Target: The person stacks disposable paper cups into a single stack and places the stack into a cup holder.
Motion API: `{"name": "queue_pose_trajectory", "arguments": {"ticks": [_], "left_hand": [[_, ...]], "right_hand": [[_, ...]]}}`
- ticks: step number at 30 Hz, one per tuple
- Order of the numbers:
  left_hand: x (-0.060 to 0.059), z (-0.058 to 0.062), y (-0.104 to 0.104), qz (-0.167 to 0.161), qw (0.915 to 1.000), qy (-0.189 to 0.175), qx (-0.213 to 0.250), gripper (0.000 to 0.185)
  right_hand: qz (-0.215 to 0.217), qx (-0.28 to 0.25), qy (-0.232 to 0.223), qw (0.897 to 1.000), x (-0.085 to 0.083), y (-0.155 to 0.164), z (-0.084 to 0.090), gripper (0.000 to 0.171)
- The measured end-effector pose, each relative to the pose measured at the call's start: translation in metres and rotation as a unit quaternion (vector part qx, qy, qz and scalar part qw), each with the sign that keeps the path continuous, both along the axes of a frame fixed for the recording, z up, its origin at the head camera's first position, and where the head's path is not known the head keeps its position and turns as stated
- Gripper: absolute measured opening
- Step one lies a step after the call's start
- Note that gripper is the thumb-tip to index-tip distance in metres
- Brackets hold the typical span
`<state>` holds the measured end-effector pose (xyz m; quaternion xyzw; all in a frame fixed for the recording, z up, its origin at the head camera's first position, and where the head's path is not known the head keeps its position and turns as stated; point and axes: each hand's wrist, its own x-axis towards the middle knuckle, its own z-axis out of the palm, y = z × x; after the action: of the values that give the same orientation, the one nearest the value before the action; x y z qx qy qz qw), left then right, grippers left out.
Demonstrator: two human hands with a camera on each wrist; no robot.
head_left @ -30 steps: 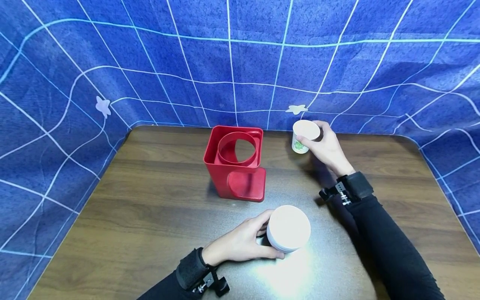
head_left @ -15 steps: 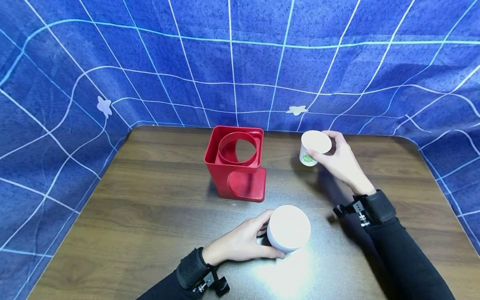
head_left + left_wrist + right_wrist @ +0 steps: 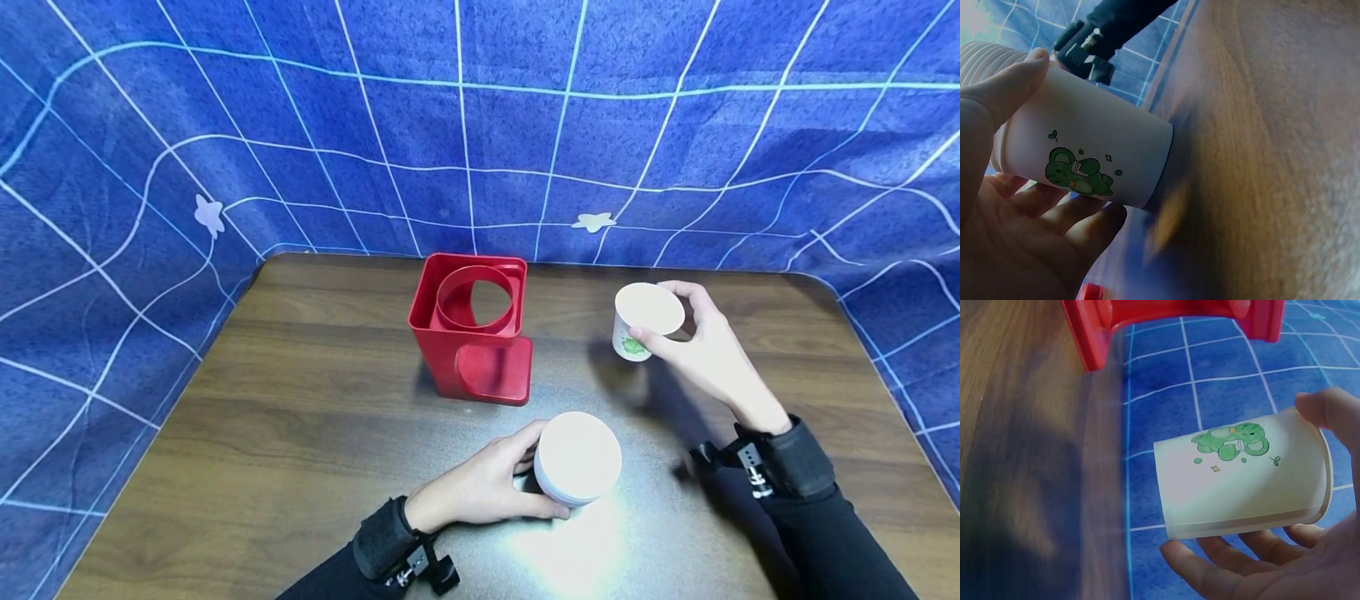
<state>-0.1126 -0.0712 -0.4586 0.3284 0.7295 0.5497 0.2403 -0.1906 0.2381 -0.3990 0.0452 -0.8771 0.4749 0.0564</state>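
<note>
My left hand (image 3: 491, 483) grips a stack of nested white paper cups (image 3: 577, 458) near the front of the table, thumb on one side and fingers on the other. Several stacked rims and a green cartoon animal print show on the stack (image 3: 1094, 137) in the left wrist view. A single paper cup (image 3: 628, 337) with the same print is pinched near its rim by my right hand (image 3: 708, 350), at the back right. In the right wrist view, blue cloth shows between this cup's base (image 3: 1163, 490) and the tabletop, so it is held raised.
A red square holder (image 3: 442, 354) with a round ring inside its top and a low front ledge stands at the table's back middle. The brown wooden table (image 3: 300, 400) is bordered by a blue cloth (image 3: 360, 125) with white grid lines.
My right hand has brought the single cup from the table's back edge toward me and a little to the right. The left hand and its stack have stayed in place.
</note>
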Motion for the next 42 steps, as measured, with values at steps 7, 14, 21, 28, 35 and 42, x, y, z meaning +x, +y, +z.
{"name": "queue_pose_trajectory", "arguments": {"ticks": [7,14,21,28,35,42], "left_hand": [[0.0,-0.001,0.002,-0.004,1.0,-0.002,0.004,0.082],[0.0,-0.001,0.002,-0.006,0.9999,-0.005,0.008,0.081],[0.0,-0.001,0.002,-0.007,0.9999,-0.003,0.014,0.08],[0.001,-0.003,0.0,0.001,0.9999,-0.012,0.011,0.082],[0.001,-0.001,-0.001,0.008,0.9993,-0.035,0.004,0.085],[0.0,-0.004,0.001,-0.007,0.9998,-0.009,0.019,0.084]], "right_hand": [[0.012,-0.008,0.037,0.999,0.017,0.006,0.004,0.063],[0.026,-0.009,0.06,0.998,0.03,0.009,0.015,0.065],[0.04,-0.016,0.083,0.996,0.043,0.005,0.027,0.07],[0.067,-0.021,0.082,0.994,0.055,-0.005,0.039,0.072],[0.078,-0.016,0.078,0.994,0.066,-0.009,0.049,0.077],[0.104,-0.024,0.095,0.99,0.076,-0.012,0.057,0.083]]}}
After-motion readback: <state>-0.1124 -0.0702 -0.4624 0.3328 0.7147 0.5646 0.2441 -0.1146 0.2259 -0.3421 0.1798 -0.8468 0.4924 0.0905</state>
